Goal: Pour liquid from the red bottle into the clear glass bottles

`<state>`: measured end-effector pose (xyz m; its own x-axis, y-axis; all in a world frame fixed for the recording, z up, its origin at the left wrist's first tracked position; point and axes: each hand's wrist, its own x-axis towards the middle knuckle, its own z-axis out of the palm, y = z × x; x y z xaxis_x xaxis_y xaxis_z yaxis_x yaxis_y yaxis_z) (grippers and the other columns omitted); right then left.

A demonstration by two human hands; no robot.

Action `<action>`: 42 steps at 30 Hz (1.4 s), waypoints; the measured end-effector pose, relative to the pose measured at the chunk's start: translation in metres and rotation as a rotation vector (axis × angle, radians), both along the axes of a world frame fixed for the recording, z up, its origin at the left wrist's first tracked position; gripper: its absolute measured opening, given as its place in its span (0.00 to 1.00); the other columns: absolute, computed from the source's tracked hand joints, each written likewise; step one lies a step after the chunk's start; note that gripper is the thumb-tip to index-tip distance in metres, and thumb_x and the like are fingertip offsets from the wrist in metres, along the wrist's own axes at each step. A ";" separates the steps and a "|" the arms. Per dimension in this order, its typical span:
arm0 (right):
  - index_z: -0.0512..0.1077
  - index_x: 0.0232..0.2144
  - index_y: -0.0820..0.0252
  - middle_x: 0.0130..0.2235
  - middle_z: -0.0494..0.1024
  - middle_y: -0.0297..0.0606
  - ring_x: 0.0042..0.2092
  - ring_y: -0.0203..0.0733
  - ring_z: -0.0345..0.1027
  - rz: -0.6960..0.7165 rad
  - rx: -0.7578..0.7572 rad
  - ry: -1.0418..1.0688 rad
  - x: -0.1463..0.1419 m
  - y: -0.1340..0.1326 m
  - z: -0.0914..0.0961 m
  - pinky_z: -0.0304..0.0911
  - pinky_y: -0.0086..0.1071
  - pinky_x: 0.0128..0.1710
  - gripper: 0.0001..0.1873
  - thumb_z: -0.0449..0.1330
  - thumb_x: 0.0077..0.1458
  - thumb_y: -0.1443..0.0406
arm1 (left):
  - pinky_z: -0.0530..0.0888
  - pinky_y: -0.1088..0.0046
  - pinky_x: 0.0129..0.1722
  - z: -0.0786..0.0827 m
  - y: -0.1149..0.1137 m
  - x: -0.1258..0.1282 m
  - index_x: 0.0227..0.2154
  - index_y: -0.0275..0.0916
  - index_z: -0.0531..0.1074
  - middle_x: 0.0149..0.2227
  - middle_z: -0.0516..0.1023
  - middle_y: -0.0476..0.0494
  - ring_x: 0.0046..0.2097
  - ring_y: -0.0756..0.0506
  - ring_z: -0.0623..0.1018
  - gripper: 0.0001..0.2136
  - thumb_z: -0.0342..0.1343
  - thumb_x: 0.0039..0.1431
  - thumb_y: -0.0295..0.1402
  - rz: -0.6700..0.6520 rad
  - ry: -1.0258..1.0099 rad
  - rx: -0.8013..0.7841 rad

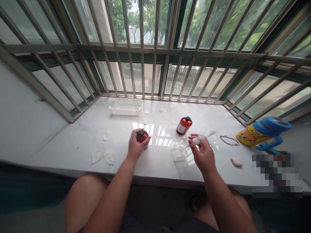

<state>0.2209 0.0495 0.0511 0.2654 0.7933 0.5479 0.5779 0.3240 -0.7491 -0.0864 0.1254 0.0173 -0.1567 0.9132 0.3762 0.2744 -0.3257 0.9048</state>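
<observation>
My left hand (136,145) is wrapped round a red bottle (143,136) with a black top, upright over the counter. My right hand (202,152) has its fingers curled round a small whitish, translucent piece (199,139), whose exact kind I cannot make out. Just beyond that hand stands a second red bottle (184,126) with a white label and a black top. Below it lies a clear, flat piece of plastic (179,153). Crumpled clear wrapping (212,133) shows behind my right fingers.
A white plastic basket (125,112) sits at the back left. Crumpled white tissues (103,157) lie left of my hands. To the right are a thin cord loop (228,141), a pale, rounded block (236,162) and a blue-yellow jug (255,132). Metal bars (155,51) line the window.
</observation>
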 end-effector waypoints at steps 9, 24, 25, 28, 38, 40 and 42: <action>0.80 0.45 0.52 0.44 0.85 0.41 0.31 0.45 0.74 -0.266 0.005 -0.180 0.020 -0.048 -0.019 0.67 0.39 0.32 0.18 0.66 0.65 0.48 | 0.77 0.56 0.56 -0.001 -0.001 -0.002 0.51 0.46 0.75 0.52 0.80 0.41 0.53 0.39 0.80 0.22 0.72 0.55 0.41 -0.018 0.001 0.016; 0.73 0.62 0.57 0.42 0.81 0.44 0.42 0.55 0.75 -0.244 -0.439 -0.736 0.100 -0.055 -0.082 0.69 0.46 0.46 0.26 0.52 0.64 0.63 | 0.76 0.59 0.56 0.000 -0.029 -0.002 0.50 0.45 0.73 0.53 0.80 0.41 0.54 0.40 0.81 0.20 0.71 0.57 0.38 -0.077 0.015 0.094; 0.72 0.63 0.57 0.43 0.81 0.45 0.42 0.55 0.75 -0.230 -0.479 -0.760 0.103 -0.057 -0.086 0.69 0.46 0.47 0.27 0.51 0.64 0.65 | 0.76 0.59 0.56 0.000 -0.029 -0.002 0.50 0.44 0.73 0.54 0.79 0.41 0.54 0.40 0.80 0.20 0.71 0.57 0.37 -0.075 0.017 0.097; 0.70 0.64 0.59 0.45 0.80 0.47 0.42 0.55 0.75 -0.240 -0.495 -0.790 0.105 -0.062 -0.088 0.69 0.47 0.48 0.28 0.48 0.65 0.66 | 0.77 0.59 0.56 0.000 -0.028 -0.002 0.50 0.45 0.73 0.53 0.79 0.41 0.54 0.40 0.80 0.20 0.71 0.57 0.38 -0.081 0.016 0.102; 0.75 0.55 0.53 0.43 0.82 0.41 0.43 0.48 0.76 0.012 -0.147 -0.571 -0.036 -0.044 0.016 0.71 0.40 0.45 0.16 0.56 0.72 0.55 | 0.79 0.59 0.55 0.002 -0.027 0.007 0.54 0.45 0.71 0.54 0.80 0.41 0.52 0.40 0.82 0.26 0.73 0.54 0.37 -0.130 -0.039 -0.039; 0.74 0.58 0.55 0.37 0.81 0.39 0.38 0.46 0.77 0.108 -0.180 -0.598 -0.085 -0.031 0.035 0.71 0.38 0.42 0.19 0.57 0.73 0.53 | 0.79 0.58 0.57 0.000 -0.026 0.008 0.58 0.45 0.69 0.56 0.80 0.40 0.54 0.40 0.82 0.30 0.73 0.54 0.37 -0.160 -0.067 -0.052; 0.71 0.61 0.57 0.37 0.83 0.40 0.38 0.48 0.79 0.110 -0.284 -0.622 -0.130 -0.014 0.049 0.70 0.38 0.40 0.24 0.58 0.72 0.50 | 0.79 0.57 0.58 -0.003 -0.024 0.007 0.61 0.45 0.67 0.58 0.79 0.39 0.55 0.39 0.83 0.33 0.73 0.55 0.39 -0.181 -0.075 -0.045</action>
<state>0.0907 0.0359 0.0998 -0.1214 0.9328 0.3394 0.9026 0.2460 -0.3533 -0.0797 0.1018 0.0140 -0.0148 0.9445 0.3281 0.1465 -0.3226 0.9351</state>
